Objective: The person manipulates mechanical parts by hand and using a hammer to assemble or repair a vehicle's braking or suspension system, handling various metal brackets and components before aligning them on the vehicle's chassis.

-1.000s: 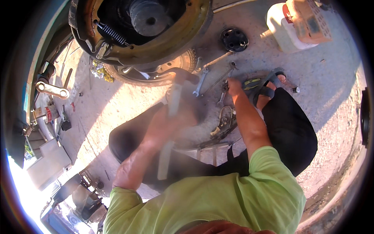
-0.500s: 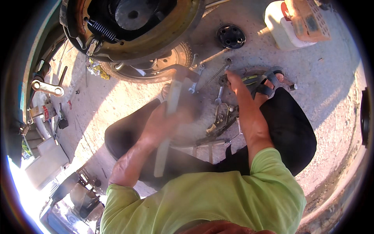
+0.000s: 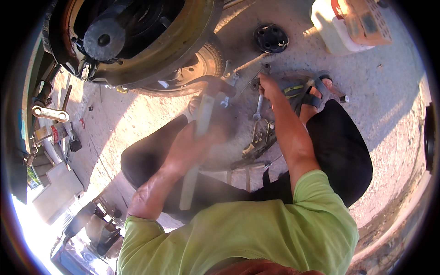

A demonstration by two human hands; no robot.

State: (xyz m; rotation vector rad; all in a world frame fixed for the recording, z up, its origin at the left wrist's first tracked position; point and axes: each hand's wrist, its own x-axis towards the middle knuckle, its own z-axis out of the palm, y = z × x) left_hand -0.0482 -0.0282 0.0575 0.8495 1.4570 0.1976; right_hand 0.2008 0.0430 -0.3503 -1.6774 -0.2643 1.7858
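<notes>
My left hand point(image 3: 185, 149) is closed around the pale handle of a hammer point(image 3: 203, 114), its head pointing away from me; the area around the grip is blurred. My right hand point(image 3: 268, 85) reaches down among hand tools on the ground. Its fingers are curled closed, and what lies in them is hidden. Just below it lies a combination wrench point(image 3: 259, 107), and a thin rod point(image 3: 248, 87) runs beside it to the left. Another wrench point(image 3: 225, 101) lies further left. Nearer me are locking pliers point(image 3: 256, 140). A brake drum assembly point(image 3: 201, 43) with a round hub fills the upper left.
Beneath the drum lies a wheel with a tire point(image 3: 217, 57). A black round cap point(image 3: 271, 38) and a white plastic jug point(image 3: 332, 32) stand beyond my right hand. A metal link bar point(image 3: 50, 113) and scattered parts are at left. My sandalled foot point(image 3: 314, 96) is beside the tools.
My right hand has moved slightly away and to the left. In the picture the brake assembly has shifted left, its hub now lower. My left hand and the hammer have hardly moved.
</notes>
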